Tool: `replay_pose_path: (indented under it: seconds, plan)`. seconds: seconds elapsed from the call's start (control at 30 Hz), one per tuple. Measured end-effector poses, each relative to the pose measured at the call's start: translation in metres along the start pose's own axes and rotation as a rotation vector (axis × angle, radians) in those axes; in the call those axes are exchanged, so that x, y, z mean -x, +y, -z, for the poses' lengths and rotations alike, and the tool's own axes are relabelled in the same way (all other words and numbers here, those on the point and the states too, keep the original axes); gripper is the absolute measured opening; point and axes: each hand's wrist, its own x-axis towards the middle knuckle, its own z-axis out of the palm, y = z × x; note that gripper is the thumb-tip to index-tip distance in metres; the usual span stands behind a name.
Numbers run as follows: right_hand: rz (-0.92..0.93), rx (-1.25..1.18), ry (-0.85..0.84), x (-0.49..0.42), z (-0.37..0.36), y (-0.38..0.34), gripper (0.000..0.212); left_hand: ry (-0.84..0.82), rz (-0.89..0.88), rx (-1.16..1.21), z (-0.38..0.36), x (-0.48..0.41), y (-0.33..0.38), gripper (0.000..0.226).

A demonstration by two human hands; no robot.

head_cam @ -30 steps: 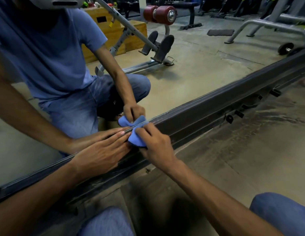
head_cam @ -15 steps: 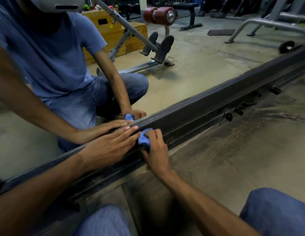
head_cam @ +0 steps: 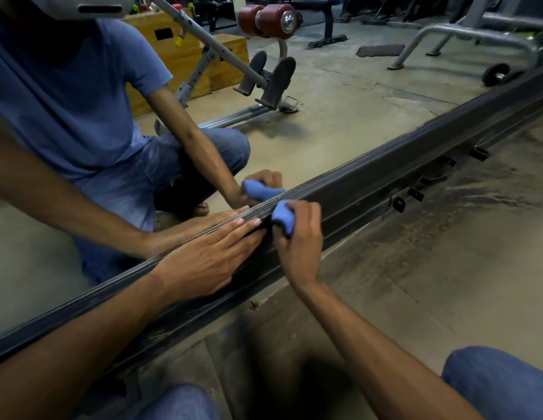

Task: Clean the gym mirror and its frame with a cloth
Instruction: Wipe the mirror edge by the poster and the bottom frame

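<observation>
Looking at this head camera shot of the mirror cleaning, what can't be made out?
- Most of the blue cloth: bunched inside the right hand, so its size is hidden.
- The frame under the left hand: covered by the flat fingers.
- The mirror's top and sides: cut off by the picture edges.
- Whether the wiped strip is clean: too dim to tell.

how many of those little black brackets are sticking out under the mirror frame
4 visible: one nearest the right hand, the next beside it, two farther right. More may be hidden.
</observation>
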Motion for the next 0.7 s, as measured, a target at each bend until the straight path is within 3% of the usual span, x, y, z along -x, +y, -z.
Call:
replay_pose_path:
  seconds: [0.1, 0.27, 0.33, 0.4, 0.47, 0.6, 0.7]
  plan:
    - [-0.142, 0.020, 0.099, -0.022, 0.009, 0.004, 0.037, -0.019, -0.004, 0.016, 0.002, 0.001, 0.000, 0.089]
    - [0.425, 0.203, -0.334, -0.021, 0.017, 0.005, 0.049, -0.014, 0.032, 0.010, 0.002, 0.000, 0.000, 0.087]
    - [0.345, 0.258, -0.264, -0.043, 0.030, 0.021, 0.048, -0.033, 0.017, 0.034, 0.007, -0.002, -0.002, 0.085]
    - [0.073, 0.227, -0.086, -0.062, 0.043, 0.038, 0.040, -0.013, -0.011, 0.033, 0.012, -0.009, -0.007, 0.078]
    - [-0.076, 0.195, -0.003, -0.065, 0.047, 0.042, 0.035, 0.004, -0.035, 0.013, 0.010, -0.022, -0.011, 0.074]
    - [0.035, 0.100, -0.130, -0.035, 0.032, 0.022, 0.038, -0.081, -0.043, -0.002, 0.002, -0.040, -0.011, 0.082]
    - [0.054, 0.040, -0.188, -0.007, 0.019, 0.017, 0.035, -0.056, -0.035, -0.002, 0.000, -0.040, -0.010, 0.082]
